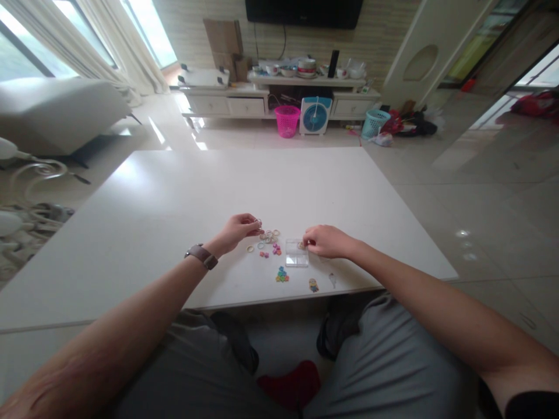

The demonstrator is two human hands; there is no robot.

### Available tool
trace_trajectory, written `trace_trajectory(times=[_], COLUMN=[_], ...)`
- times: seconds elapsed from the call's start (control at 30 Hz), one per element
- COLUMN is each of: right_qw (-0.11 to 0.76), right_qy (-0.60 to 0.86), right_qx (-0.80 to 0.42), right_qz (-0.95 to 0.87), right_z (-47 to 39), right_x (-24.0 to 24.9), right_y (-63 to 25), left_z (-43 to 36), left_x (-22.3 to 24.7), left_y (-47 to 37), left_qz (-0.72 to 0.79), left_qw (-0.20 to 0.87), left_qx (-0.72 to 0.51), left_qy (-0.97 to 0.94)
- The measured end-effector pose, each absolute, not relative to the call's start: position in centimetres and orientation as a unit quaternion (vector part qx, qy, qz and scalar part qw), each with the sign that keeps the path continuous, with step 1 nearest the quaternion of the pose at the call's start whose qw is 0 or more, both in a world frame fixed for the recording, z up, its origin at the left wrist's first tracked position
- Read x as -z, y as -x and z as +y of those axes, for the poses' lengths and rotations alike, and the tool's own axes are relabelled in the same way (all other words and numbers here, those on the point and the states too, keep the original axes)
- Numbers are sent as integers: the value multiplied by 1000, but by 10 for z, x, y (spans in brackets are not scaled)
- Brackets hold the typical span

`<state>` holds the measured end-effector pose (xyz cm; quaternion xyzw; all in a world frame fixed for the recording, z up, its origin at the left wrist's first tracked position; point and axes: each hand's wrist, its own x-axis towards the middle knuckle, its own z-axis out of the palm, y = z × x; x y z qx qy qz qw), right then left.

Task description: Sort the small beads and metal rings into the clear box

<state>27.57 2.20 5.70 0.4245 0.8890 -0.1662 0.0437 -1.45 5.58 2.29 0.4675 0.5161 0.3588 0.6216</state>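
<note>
My left hand [238, 229] is closed in a pinch on a thin ring-shaped hair tie [259, 223], just above a loose pile of pastel hair ties [268, 236]. My right hand [328, 241] reaches over the far right part of a clear divided plastic box [297, 260]. Its fingers are pressed together, and a small pale hair tie [301, 245] shows at the fingertips, partly hidden. Pink and purple flower-shaped pieces [276, 249] lie between pile and box. Closer to me is a cluster of green, blue and orange flower-shaped pieces [282, 275].
Near the front edge of the white table [209, 186] lie a yellow-and-blue cartoon figure [313, 284] and a small pale, clear item [332, 280]. Beyond the table are a pink basket [287, 122], a blue fan [315, 116] and a low cabinet [209, 105].
</note>
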Motion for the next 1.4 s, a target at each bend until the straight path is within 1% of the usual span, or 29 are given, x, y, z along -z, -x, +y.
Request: trace_trajectory(times=[0.27,0.8,1.13,1.27,1.33,1.4], right_qw=[44,48,49,56,59,59], right_qy=[-424,-421,-421,-422,-423,-423], right_qx=[171,165,167,165,166,168], right_qz=[888,890,890,890,889,889], right_z=[23,22,22,21,21,21], right_x=[-55,-54,-53,-54,-54,-53], right_y=[-277,-277,-277,-277,-277,-277], left_z=[57,58,58,61,62,64], left_x=[-23,-23,-21,-26,-30,-34], left_y=[14,16,13,19,27,35], left_qz=[517,528,553,562,564,551], left_qw=[637,621,553,513,497,508], left_qx=[-347,-345,-353,-313,-272,-222], left_qy=[-454,-465,-515,-568,-601,-624])
